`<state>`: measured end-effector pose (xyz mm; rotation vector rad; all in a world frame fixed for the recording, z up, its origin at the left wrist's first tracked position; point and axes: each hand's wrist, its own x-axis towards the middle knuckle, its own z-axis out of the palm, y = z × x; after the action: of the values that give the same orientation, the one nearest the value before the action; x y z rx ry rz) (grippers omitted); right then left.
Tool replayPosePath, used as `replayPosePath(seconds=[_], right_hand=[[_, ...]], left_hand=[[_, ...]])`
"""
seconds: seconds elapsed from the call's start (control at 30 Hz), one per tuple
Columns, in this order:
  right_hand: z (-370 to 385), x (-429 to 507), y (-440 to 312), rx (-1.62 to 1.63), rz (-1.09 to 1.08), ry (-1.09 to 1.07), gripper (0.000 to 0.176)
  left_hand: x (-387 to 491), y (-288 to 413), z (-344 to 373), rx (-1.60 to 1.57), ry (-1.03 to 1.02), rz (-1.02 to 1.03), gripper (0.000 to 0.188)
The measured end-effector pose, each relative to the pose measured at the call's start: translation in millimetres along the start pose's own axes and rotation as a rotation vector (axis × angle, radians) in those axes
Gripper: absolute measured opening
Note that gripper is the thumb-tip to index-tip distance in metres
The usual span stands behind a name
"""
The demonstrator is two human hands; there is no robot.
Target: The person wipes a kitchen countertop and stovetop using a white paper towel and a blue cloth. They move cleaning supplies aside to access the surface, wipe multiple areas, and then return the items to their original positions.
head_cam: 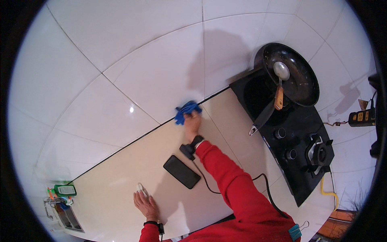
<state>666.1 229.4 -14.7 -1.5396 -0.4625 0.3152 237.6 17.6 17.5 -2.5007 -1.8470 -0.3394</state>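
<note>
My right hand [192, 122] grips a crumpled blue cloth [186, 109], holding it against the wall's foot where the tiles meet the back edge of the counter [121, 175]. The cloth is slightly blurred. My left hand [145, 204] rests on the counter with a small white object [141, 189] under or at its fingertips; whether the fingers hold it cannot be told. Between the two hands a black smartphone [182, 171] lies flat. Both wrists bear black straps with small devices, and a black cable runs from the right one along the red sleeve.
To the right a black gas hob [287, 169] carries a dark frying pan [302, 78], with a wooden-handled metal ladle [281, 71] across it. A green bottle [66, 190] stands at the far left beside a sink [71, 219]. A yellow hose [328, 193] curves behind the hob.
</note>
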Motion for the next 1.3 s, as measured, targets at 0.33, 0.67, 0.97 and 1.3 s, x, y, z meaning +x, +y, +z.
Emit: replayPosePath(seconds=[0.33,0.67,0.97,1.3], right_hand=[[-28.1,38.5,-7.5,0.226,0.199,0.04,0.022],[29.8,-34.2,-2.1,0.127,0.205,-0.097,0.016],[-8.9,3.0,-25.3,0.172,0.148,0.034,0.012],[1.7,-0.8,-1.3,0.037,0.019,0.031,0.021]], left_hand=[[2.3,5.5,-5.9,-0.026,-0.023,-0.028,0.056],[3.3,6.7,-7.3,-0.028,-0.011,-0.027,0.057],[3.1,7.4,-7.4,-0.027,-0.025,-0.018,0.058],[3.3,5.0,-5.9,-0.028,-0.021,-0.014,0.058]])
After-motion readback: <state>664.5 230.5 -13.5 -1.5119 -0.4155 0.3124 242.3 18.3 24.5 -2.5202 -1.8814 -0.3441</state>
